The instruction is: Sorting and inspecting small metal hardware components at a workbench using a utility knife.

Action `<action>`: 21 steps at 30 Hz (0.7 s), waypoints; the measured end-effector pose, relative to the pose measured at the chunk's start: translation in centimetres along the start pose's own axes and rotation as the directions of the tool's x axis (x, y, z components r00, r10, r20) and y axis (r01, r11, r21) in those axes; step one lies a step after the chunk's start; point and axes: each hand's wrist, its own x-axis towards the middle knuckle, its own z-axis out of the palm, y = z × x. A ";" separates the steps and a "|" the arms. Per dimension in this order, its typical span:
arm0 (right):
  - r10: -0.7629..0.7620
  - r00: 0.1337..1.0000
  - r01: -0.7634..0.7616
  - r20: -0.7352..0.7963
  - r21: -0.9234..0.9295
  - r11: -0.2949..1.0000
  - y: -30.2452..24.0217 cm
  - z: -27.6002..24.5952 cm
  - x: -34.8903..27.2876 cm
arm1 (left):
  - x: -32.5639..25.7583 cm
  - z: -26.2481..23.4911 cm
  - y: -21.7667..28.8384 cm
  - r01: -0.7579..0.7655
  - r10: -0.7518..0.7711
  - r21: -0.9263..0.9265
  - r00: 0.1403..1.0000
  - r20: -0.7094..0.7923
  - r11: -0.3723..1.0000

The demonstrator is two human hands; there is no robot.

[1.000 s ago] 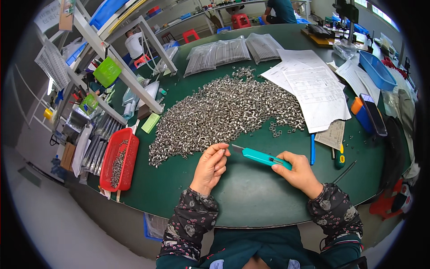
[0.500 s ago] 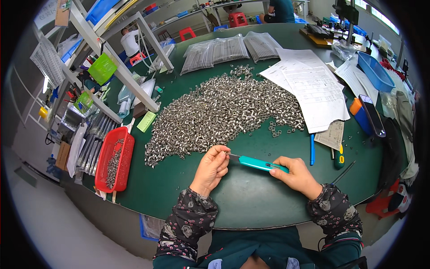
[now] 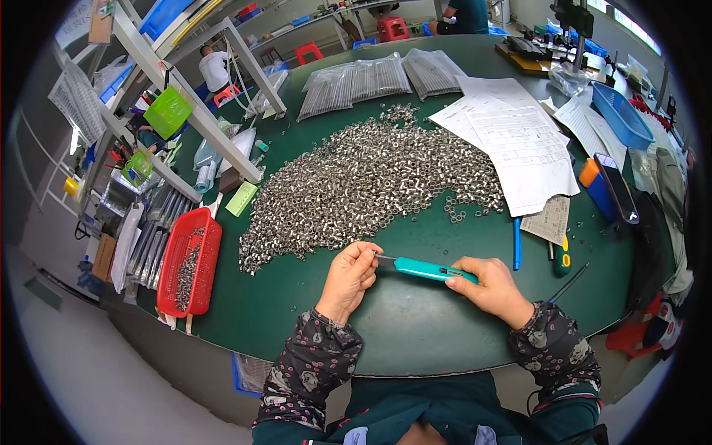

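My right hand (image 3: 489, 288) is closed around the handle of a teal utility knife (image 3: 430, 269). The knife's blade is out and points left, its tip meeting the fingertips of my left hand (image 3: 348, 276). Those fingers are pinched together; a small metal ring seems to be between them, mostly hidden by the thumb and forefinger. Just beyond both hands, a wide heap of small shiny metal rings (image 3: 356, 182) covers the middle of the green table (image 3: 415, 334).
To the left stands a red basket (image 3: 210, 259) partly filled with metal pieces. Papers (image 3: 519, 144), a blue pen (image 3: 517, 245), a screwdriver (image 3: 564, 259) and a phone (image 3: 617, 189) lie on the right. Bagged rods (image 3: 371, 81) rest at the back. Two people sit farther off.
Both hands hold nearly the same place. The knife blade has shifted very slightly at the left fingertips; the heap and basket look unchanged.
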 end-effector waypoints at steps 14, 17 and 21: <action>-0.127 0.988 0.116 -0.090 -0.118 0.986 0.3 0.3 -0.1 | -0.1 0.3 0.1 -0.015 0.026 0.146 0.997 -0.075 0.989; -0.128 0.987 0.112 -0.097 -0.150 0.982 0.1 0.2 -0.2 | -0.1 0.3 0.0 -0.016 0.030 0.175 0.996 -0.079 0.984; -0.154 0.982 0.134 -0.111 -0.167 0.977 0.0 0.1 -0.2 | -0.1 0.4 0.1 -0.011 0.029 0.194 0.996 -0.088 0.981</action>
